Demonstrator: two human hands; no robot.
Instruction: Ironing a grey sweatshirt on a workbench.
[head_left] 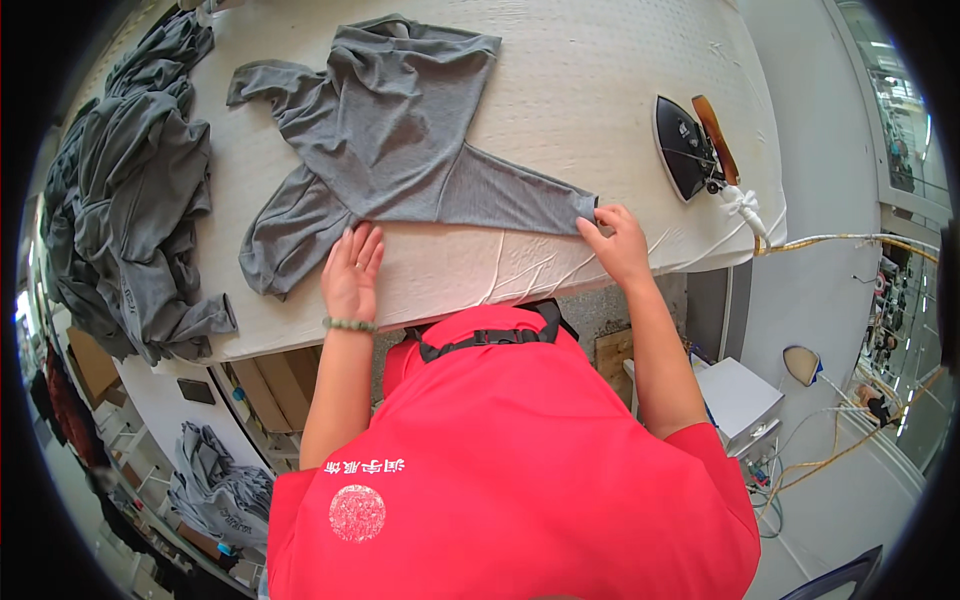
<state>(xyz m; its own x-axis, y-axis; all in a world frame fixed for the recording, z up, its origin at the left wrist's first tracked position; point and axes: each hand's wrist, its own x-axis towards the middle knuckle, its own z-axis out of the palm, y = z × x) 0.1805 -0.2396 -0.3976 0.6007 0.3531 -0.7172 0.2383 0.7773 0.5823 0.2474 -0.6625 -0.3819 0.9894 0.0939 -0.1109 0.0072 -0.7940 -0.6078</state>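
A grey long-sleeved top (400, 120) lies spread and rumpled on the white-covered table (620, 110). One of its sleeves stretches flat to the right, and the cuff sits pinched between the thumb and fingers of my right hand (620, 248). My left hand (352, 272) rests at the near edge of the same top, palm turned up, its fingers extended and touching the fabric. To the left of that hand, another part of the top bunches in loose folds.
A dark-soled iron (690, 150) with a wooden handle lies on its side at the right, its wrapped cord (850, 238) running off the table edge. Grey garments (135, 210) are heaped along the left edge. Below stand a white drawer cabinet (738, 400) and another pile of garments (225, 485).
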